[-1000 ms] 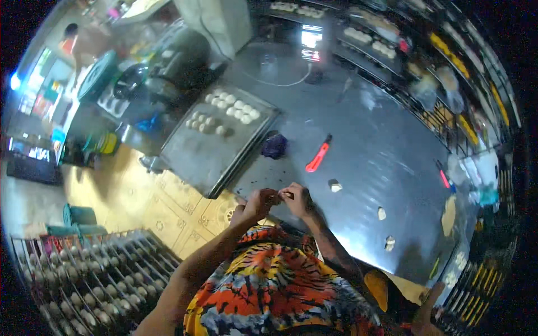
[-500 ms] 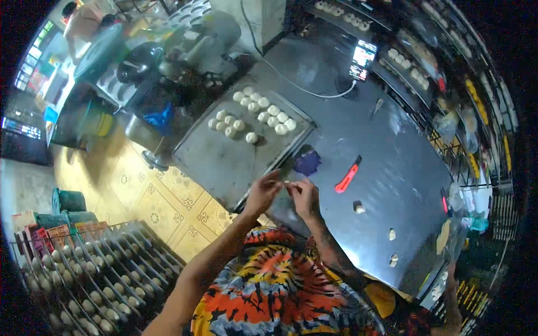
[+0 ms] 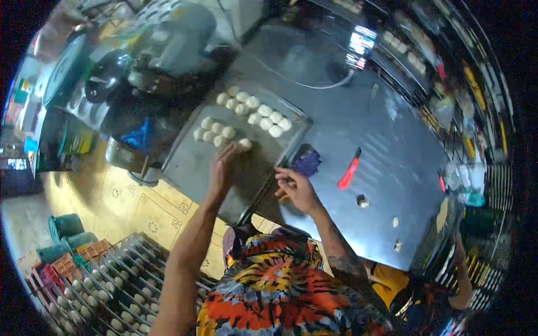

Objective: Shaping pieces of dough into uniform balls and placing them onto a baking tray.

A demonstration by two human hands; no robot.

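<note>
Over the dark metal tray [image 3: 196, 171], my left hand [image 3: 224, 159] reaches down with its fingers drawn together. Its fingertips are at the near side of a group of pale dough balls [image 3: 217, 128]; whatever they pinch, if anything, is hidden. A single dough ball [image 3: 245, 144] sits just right of the fingertips. Further back on the tray lies a second group of dough balls [image 3: 265, 110] in rows. My right hand [image 3: 295, 189] hovers by the tray's right edge, fingers apart and loosely bent, holding nothing visible. Beyond it is a crumpled purple thing [image 3: 307, 161] on the table.
On the grey metal table [image 3: 314, 129] lie a red utility knife [image 3: 348, 172], small pale scraps [image 3: 362, 201] and a lit phone [image 3: 361, 43] with a white cable. A rack of dough balls [image 3: 117, 297] stands at lower left. Another person's arm [image 3: 461, 274] shows at lower right.
My hands, close together beside the tray before, have parted. The left moved forward and left over the tray to the dough balls; the right opened its fingers. The view has shifted slightly.
</note>
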